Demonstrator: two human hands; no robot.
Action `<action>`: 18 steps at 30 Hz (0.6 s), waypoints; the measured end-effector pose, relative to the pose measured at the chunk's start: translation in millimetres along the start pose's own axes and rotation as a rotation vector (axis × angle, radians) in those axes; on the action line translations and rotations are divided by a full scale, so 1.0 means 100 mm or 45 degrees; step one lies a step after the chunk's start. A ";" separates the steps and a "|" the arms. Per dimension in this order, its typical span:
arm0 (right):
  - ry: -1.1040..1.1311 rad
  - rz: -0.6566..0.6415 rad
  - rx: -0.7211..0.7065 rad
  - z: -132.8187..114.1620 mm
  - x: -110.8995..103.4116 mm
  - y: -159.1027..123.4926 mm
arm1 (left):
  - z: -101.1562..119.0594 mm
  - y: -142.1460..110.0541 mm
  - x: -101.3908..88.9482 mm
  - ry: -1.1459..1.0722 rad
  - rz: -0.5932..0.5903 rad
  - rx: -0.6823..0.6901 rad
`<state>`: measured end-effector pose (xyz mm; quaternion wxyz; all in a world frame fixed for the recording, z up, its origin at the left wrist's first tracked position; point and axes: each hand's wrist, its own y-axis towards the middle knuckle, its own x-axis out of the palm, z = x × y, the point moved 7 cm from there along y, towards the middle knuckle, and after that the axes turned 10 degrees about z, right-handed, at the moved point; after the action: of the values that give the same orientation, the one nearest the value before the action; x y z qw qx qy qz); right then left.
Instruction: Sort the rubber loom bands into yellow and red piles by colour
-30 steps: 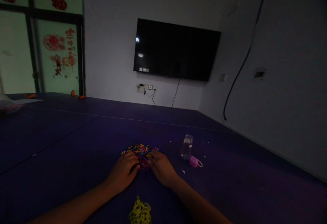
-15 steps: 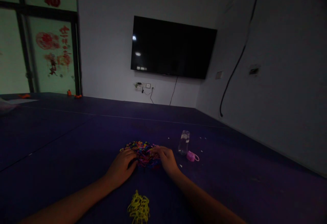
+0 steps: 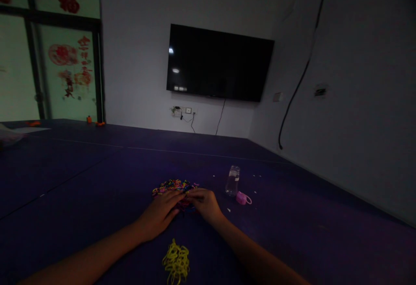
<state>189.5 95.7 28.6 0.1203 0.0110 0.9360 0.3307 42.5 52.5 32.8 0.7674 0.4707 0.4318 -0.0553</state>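
A heap of small multicoloured rubber bands (image 3: 172, 185) lies on the purple tabletop (image 3: 97, 181). My left hand (image 3: 161, 211) rests over its near left side, fingers stretched out across the bands. From the right, my right hand (image 3: 205, 203) reaches into the same heap, its fingertips pressed together close to the left fingertips. What is between them is too small and dark to make out. Nearer to me, between my forearms, lies a separate loose pile of yellow rubber bands (image 3: 176, 261).
Right of the heap stands a clear bottle (image 3: 232, 181), with a pink cap with a loop (image 3: 242, 198) beside it. White scraps (image 3: 229, 210) dot the table there. Orange objects (image 3: 100, 124) and a plastic bag (image 3: 9, 135) lie far left. A television (image 3: 219, 63) hangs on the wall.
My right hand has moved left over the heap and its fingers have come together. My left hand has slid slightly right, so the fingertips of both hands are now close.
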 end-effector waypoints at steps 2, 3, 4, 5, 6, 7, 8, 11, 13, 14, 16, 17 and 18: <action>-0.025 -0.015 -0.030 -0.02 0.02 -0.01 | 0.01 0.00 0.02 0.009 -0.049 0.010; -0.037 -0.022 -0.048 -0.04 0.02 -0.01 | 0.01 0.00 0.03 0.012 -0.062 0.011; -0.051 -0.029 -0.068 -0.06 0.03 -0.01 | 0.01 0.00 0.03 0.012 -0.066 0.013; -0.069 -0.036 -0.088 -0.08 0.03 -0.02 | 0.02 0.00 0.03 0.007 -0.067 0.019; -0.091 -0.039 -0.107 -0.10 0.03 -0.02 | 0.03 0.00 0.03 -0.001 -0.063 0.026; -0.113 -0.040 -0.126 -0.12 0.03 -0.02 | 0.03 0.00 0.03 -0.012 -0.061 0.033; -0.131 -0.040 -0.143 -0.14 0.03 -0.02 | 0.03 0.00 0.03 -0.025 -0.060 0.037; -0.150 -0.033 -0.173 -0.16 0.03 -0.02 | 0.04 0.00 0.04 -0.068 -0.064 0.038; -0.152 -0.029 -0.174 -0.15 0.03 -0.02 | 0.04 0.00 0.05 -0.090 -0.068 0.034; -0.152 -0.027 -0.176 -0.14 0.03 -0.02 | 0.04 0.00 0.05 -0.095 -0.067 0.032; -0.146 -0.021 -0.189 -0.14 0.02 -0.02 | 0.04 0.00 0.05 -0.094 -0.068 0.030; -0.142 -0.020 -0.197 -0.15 0.02 -0.03 | 0.04 0.00 0.05 -0.090 -0.069 0.034; -0.138 -0.020 -0.201 -0.15 0.02 -0.03 | 0.05 0.01 0.04 -0.084 -0.071 0.040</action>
<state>184.4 84.6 37.6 0.1741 0.0120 0.8992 0.4012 48.5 50.2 31.0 0.7720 0.4682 0.4183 -0.0988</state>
